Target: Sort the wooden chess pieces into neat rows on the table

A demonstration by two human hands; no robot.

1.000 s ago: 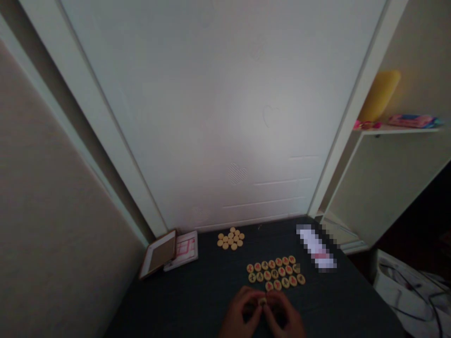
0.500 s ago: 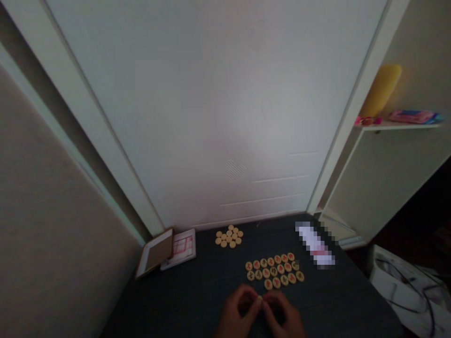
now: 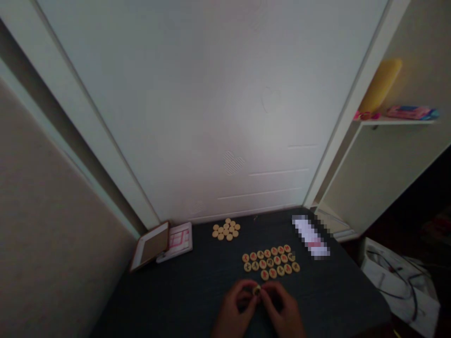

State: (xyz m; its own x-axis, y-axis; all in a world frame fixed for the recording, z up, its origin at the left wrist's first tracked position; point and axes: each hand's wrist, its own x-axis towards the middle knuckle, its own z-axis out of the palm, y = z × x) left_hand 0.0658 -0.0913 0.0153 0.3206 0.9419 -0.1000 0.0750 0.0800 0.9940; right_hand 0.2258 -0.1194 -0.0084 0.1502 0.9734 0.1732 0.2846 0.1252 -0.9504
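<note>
Between the fingertips of both hands is a round wooden Chinese chess piece (image 3: 256,290), tilted so a dark marking shows on its face. My left hand (image 3: 235,307) pinches it from the left, and my right hand (image 3: 282,310) closes on its right edge. Just beyond the fingers, Chinese chess pieces (image 3: 269,263) lie face up in three rows, with red or dark characters. The nearest row is shorter on its left side. Farther back, a loose cluster of pale discs (image 3: 226,232) shows plain tops.
All this lies on a dark table (image 3: 169,300) against a white panel (image 3: 197,117). A framed board (image 3: 151,246) and a white case with red lines (image 3: 180,238) sit at the back left. A pixelated white item (image 3: 312,238) is at the right. Cables (image 3: 398,277) lie beyond the table's right edge.
The chess piece has turned in my fingers, so its marked face now shows more. Both hands stay together in nearly the same place. The whole view has shifted slightly.
</note>
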